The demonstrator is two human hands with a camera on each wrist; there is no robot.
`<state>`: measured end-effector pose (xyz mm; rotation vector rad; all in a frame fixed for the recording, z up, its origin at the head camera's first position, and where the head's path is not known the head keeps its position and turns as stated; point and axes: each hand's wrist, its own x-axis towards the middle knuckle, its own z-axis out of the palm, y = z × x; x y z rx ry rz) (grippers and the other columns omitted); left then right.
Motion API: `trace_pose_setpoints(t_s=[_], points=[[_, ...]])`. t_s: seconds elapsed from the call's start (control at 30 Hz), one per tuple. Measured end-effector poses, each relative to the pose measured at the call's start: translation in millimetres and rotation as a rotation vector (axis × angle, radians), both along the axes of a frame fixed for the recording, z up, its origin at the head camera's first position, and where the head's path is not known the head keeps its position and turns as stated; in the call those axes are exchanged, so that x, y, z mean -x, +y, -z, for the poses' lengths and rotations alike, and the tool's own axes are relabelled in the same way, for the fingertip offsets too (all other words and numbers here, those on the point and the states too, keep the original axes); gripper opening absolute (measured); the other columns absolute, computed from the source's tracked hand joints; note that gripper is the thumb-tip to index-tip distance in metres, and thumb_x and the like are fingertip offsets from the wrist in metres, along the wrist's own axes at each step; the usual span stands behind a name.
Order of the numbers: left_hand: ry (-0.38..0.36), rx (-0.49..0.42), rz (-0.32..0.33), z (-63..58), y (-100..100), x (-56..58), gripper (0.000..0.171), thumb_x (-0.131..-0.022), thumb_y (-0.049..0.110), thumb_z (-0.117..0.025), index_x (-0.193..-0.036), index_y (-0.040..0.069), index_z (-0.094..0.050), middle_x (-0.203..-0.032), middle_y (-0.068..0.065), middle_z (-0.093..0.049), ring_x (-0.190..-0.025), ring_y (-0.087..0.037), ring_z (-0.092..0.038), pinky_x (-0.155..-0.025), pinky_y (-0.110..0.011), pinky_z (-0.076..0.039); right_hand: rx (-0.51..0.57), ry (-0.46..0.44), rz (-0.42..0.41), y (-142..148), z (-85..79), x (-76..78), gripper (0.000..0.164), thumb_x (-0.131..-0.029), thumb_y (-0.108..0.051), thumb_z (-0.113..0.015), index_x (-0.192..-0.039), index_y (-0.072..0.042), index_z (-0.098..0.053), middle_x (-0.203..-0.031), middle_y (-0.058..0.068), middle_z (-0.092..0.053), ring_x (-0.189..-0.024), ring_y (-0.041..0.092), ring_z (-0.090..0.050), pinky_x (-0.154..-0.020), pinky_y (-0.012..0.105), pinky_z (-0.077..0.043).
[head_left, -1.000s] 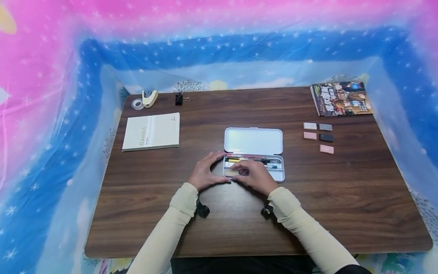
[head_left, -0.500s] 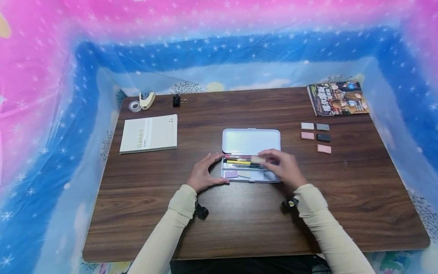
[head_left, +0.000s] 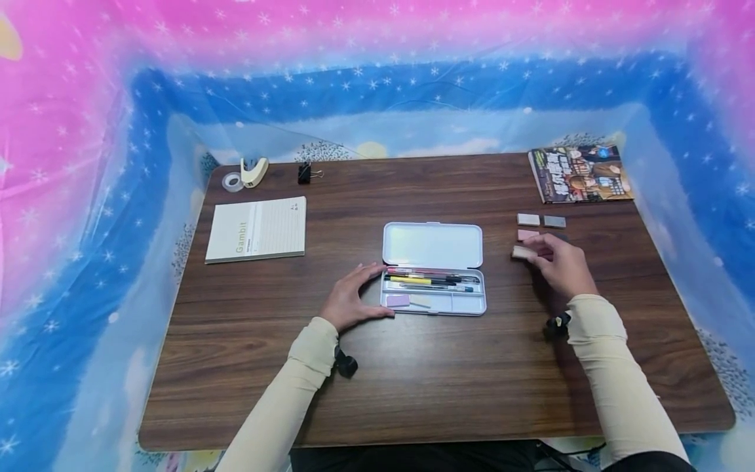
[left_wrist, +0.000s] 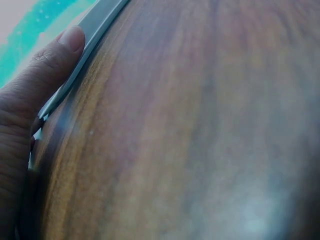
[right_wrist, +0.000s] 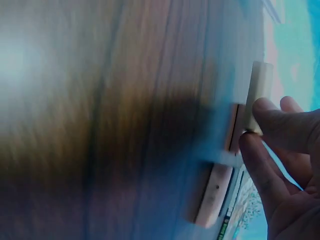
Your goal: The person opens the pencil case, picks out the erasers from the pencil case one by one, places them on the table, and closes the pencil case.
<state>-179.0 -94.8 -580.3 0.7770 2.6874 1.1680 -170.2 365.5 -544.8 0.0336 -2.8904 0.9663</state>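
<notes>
A white pencil case (head_left: 433, 244) lies with its lid folded back, several pens (head_left: 430, 280) in its rear compartment. In its front compartment are a lilac eraser (head_left: 398, 300) and a pale eraser (head_left: 421, 301). My left hand (head_left: 350, 300) holds the case's left end, thumb at the front edge and fingers at the hinge side; in the left wrist view the thumb (left_wrist: 55, 57) touches the edge. Between thumb and fingers my right hand (head_left: 561, 265) pinches a beige eraser (right_wrist: 259, 87) above the table, just in front of the loose erasers.
White (head_left: 527, 219), grey (head_left: 554, 221) and pink (head_left: 527, 235) erasers lie near the right hand, which covers others. A comic book (head_left: 582, 174) is at back right. Notebook (head_left: 256, 229), tape roll (head_left: 232, 181), cream stapler-like item (head_left: 254, 173) and binder clip (head_left: 305, 173) occupy the left.
My right hand has lifted the beige eraser out of the case's front compartment and carried it right to the loose erasers. My left hand stays on the case.
</notes>
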Motion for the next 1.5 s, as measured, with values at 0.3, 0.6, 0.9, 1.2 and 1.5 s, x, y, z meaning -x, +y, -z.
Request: trace_pose_setpoints(t_s=[0.3,0.6,0.9,1.2,1.5], points=[[0.004,0.007,0.001,1.3,-2.1,-0.5,0.098,-0.067,0.041,-0.102,-0.151,0.013,-0.059,-0.154,-0.014,-0.057,-0.147,-0.035,-0.047,-0.127,-0.046,-0.035,-0.05,-0.061,-0.013,4.3,2.1,8.9,0.024,-0.097,0.004,-0.071,-0.121,0.001,-0.069,-0.115,0.028,-0.072,-0.103,0.046,-0.071,-0.09,0.063,-0.058],[0.006,0.004,0.003,-0.3,-2.3,-0.2,0.098,-0.067,0.04,-0.102,-0.15,0.011,-0.059,-0.153,-0.014,-0.058,-0.146,-0.033,-0.048,-0.127,-0.043,-0.033,-0.055,-0.083,-0.016,3.3,0.1,11.9,0.025,-0.096,0.004,-0.072,-0.121,0.004,-0.068,-0.113,0.028,-0.073,-0.102,0.044,-0.071,-0.089,0.061,-0.059],[0.002,0.011,0.003,-1.5,-3.1,-0.2,0.099,-0.066,0.041,-0.102,-0.151,0.013,-0.059,-0.154,-0.013,-0.057,-0.147,-0.032,-0.048,-0.127,-0.042,-0.033,0.018,-0.032,0.026,-20.6,-23.2,1.4,0.029,-0.095,0.001,-0.075,-0.123,0.001,-0.068,-0.117,0.026,-0.073,-0.102,0.043,-0.073,-0.088,0.061,-0.061],[0.012,0.002,0.006,-1.6,-2.5,0.3,0.097,-0.067,0.042,-0.101,-0.151,0.014,-0.059,-0.154,-0.013,-0.057,-0.147,-0.034,-0.047,-0.127,-0.043,-0.034,0.177,0.056,-0.279,-113.3,-24.3,-25.2,0.031,-0.086,0.008,-0.082,-0.112,-0.003,-0.073,-0.099,0.009,-0.079,-0.088,0.027,-0.077,-0.081,0.045,-0.067],[0.02,0.0,0.016,-0.4,-1.0,1.2,0.096,-0.068,0.041,-0.101,-0.15,0.014,-0.059,-0.153,-0.012,-0.058,-0.146,-0.032,-0.048,-0.128,-0.041,-0.032,0.183,-0.061,-0.416,-168.0,-4.2,-39.6,0.027,-0.088,0.007,-0.082,-0.11,-0.005,-0.072,-0.103,0.007,-0.078,-0.093,0.02,-0.075,-0.085,0.036,-0.066]])
